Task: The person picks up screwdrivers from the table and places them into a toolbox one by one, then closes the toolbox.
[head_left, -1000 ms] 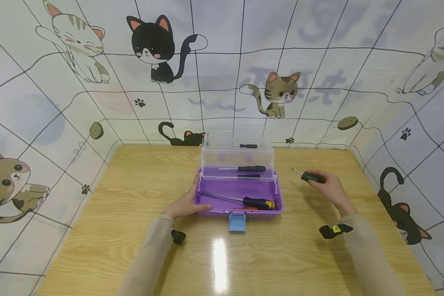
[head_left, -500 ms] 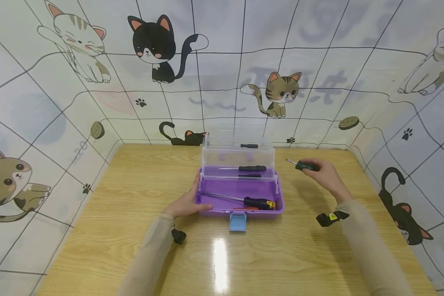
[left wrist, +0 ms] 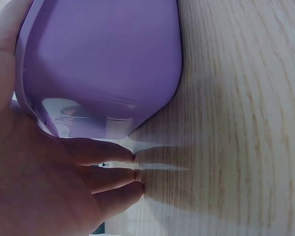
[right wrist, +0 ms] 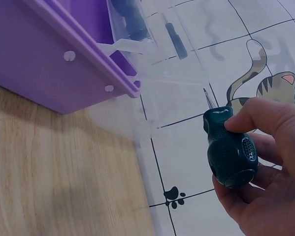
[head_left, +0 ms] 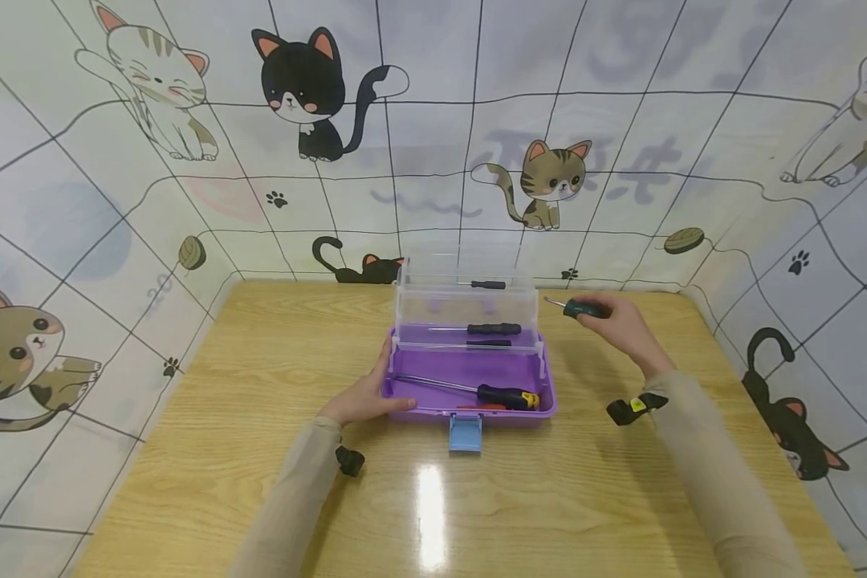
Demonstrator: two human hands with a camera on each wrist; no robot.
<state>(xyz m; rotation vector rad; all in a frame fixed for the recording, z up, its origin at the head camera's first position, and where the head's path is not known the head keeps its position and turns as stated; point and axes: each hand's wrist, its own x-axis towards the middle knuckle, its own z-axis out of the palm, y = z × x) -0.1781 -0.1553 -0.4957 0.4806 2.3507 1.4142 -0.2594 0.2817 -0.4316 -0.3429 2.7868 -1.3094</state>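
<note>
On the table stands a purple toolbox [head_left: 547, 411] with its blue latch [head_left: 466, 433] hanging down at the front. My left hand [head_left: 361, 397] rests against the box's left front corner, thumb along the front rim; the left wrist view shows the other fingers fairly straight beside the purple wall [left wrist: 103, 59]. My right hand [head_left: 624, 327] holds a short screwdriver [head_left: 585, 309] by its dark green handle, right of the raised clear trays [head_left: 466, 305]. Its metal tip points toward the trays and stays apart from them. The right wrist view shows my thumb on the screwdriver handle [right wrist: 231, 147].
A long screwdriver [head_left: 507, 396] with a black and yellow handle lies in the box's lower compartment, over something red [head_left: 487, 407]. Slim black screwdrivers [head_left: 494, 329] lie in the trays. A cat-print wall covering [head_left: 433, 136] rises behind the wooden table [head_left: 289, 337].
My right hand has carried the green screwdriver left and farther back, closer to the upper clear tray. The left hand and the toolbox have stayed in place.
</note>
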